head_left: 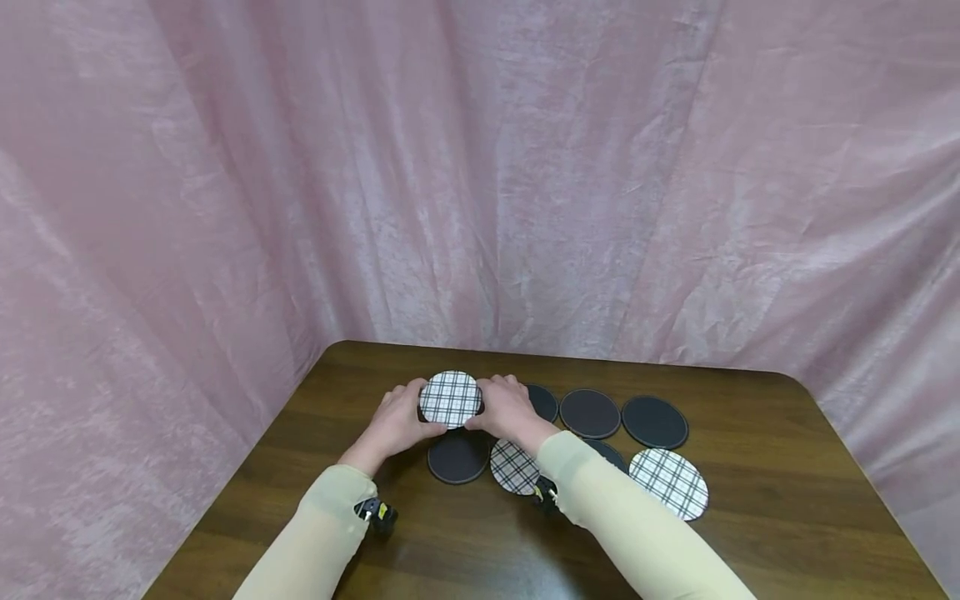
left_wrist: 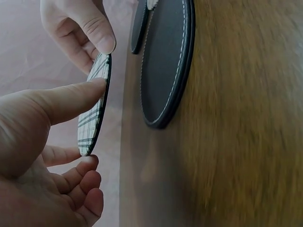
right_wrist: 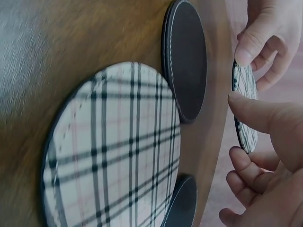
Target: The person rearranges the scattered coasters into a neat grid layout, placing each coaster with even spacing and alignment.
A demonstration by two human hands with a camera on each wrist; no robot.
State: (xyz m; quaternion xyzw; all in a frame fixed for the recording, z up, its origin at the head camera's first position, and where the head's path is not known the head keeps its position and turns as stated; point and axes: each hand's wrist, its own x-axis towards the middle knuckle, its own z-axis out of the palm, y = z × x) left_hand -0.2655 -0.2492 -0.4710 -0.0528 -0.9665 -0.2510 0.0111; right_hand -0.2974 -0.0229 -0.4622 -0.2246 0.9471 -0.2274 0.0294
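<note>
Both hands hold one round coaster (head_left: 451, 399) with a white plaid face, raised above the far part of the table. My left hand (head_left: 397, 419) pinches its left edge between thumb and fingers. On the opposite edge my right hand (head_left: 510, 407) grips it the same way. Seen from the left wrist, the plaid coaster (left_wrist: 92, 118) is edge-on, with a thumb on its near rim. Directly below it on the table lies a dark coaster (head_left: 458, 456) with stitched edging. A plaid coaster (head_left: 513, 467) lies under the right wrist, partly covered by the sleeve.
Behind the right hand, a back row has a partly hidden dark coaster (head_left: 543, 402), a brown one (head_left: 590, 413) and a black one (head_left: 655, 422). Another dark coaster (head_left: 607, 452) shows past the right sleeve, beside a plaid coaster (head_left: 667, 483). Pink curtains (head_left: 480, 167) hang behind the wooden table (head_left: 780, 483).
</note>
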